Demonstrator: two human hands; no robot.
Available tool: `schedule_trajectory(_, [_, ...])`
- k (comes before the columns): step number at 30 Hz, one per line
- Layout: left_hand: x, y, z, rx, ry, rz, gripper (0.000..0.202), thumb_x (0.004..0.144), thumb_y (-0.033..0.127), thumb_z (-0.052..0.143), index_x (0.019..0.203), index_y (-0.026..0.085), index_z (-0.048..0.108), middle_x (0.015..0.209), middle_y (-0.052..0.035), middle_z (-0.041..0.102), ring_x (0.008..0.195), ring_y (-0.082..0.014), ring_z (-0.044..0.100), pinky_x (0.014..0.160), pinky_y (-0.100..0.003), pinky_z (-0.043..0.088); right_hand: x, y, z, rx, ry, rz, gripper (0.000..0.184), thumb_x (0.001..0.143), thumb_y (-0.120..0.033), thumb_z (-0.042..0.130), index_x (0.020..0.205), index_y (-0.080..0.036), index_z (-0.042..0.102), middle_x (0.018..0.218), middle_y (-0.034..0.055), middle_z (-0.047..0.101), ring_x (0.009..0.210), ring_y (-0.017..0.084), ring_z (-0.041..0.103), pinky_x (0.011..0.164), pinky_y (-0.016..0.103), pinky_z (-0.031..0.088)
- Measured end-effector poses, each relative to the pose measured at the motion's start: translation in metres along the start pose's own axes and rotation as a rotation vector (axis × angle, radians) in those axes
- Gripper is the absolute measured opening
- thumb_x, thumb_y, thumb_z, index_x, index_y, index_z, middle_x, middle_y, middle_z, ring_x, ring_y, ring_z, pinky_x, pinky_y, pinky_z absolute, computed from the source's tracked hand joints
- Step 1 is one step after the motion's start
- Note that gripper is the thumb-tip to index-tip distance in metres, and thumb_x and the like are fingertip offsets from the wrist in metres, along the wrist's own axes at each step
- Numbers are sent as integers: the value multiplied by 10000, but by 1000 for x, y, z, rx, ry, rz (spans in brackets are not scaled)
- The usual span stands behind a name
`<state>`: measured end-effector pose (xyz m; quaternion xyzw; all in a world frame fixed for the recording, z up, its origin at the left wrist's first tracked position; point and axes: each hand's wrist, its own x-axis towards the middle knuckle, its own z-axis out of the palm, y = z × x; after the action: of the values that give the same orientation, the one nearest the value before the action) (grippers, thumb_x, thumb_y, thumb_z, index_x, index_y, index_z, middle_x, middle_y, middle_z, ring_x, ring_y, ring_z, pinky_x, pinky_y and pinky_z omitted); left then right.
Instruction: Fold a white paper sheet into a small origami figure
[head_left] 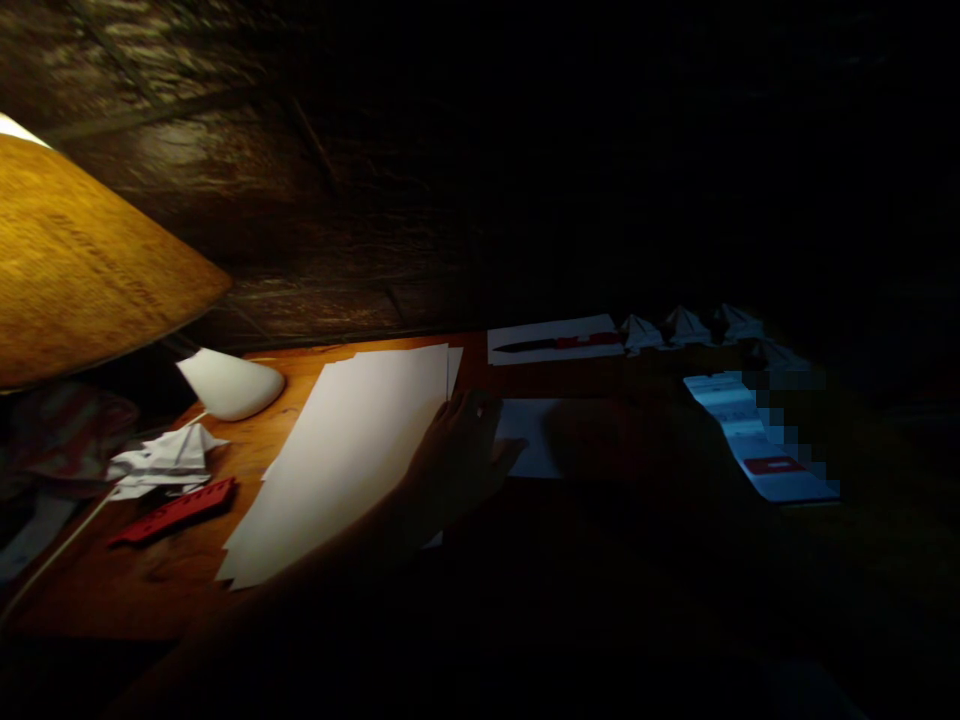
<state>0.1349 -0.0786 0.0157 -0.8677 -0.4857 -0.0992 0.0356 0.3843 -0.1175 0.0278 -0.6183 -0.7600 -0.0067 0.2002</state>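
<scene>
1. Head-worn camera looks forward and down across a wooden tabletop point(135, 600), seen from the person's own head height, with the frame rolled so the table's far edge climbs toward the right.
2. Close range: the left hand point(461, 460) lies just below frame centre, over sheets of white paper point(345, 460), forearm entering from lower left.
3. Nearest the lens, a conical lampshade point(90, 270) is cut off by the left edge.
4. Farther back, a rough wall point(225, 170) fills the top of the frame.
5. Shadow swallows the lower right; the dark shape at centre is probably the right hand point(622, 435).
</scene>
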Motion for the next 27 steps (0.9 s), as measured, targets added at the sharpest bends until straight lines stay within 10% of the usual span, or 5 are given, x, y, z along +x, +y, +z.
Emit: schedule_trajectory(27, [7, -38, -2, -141, -22, -26, 314, 945, 223, 639, 1254, 168, 623, 1136, -112, 651, 1090, -309, 605, 968, -503, 498, 20, 36, 19, -203, -122, -53, 403, 912, -473, 654, 1179, -177, 714, 1218, 178, 680, 1055, 358, 631, 849, 480, 486])
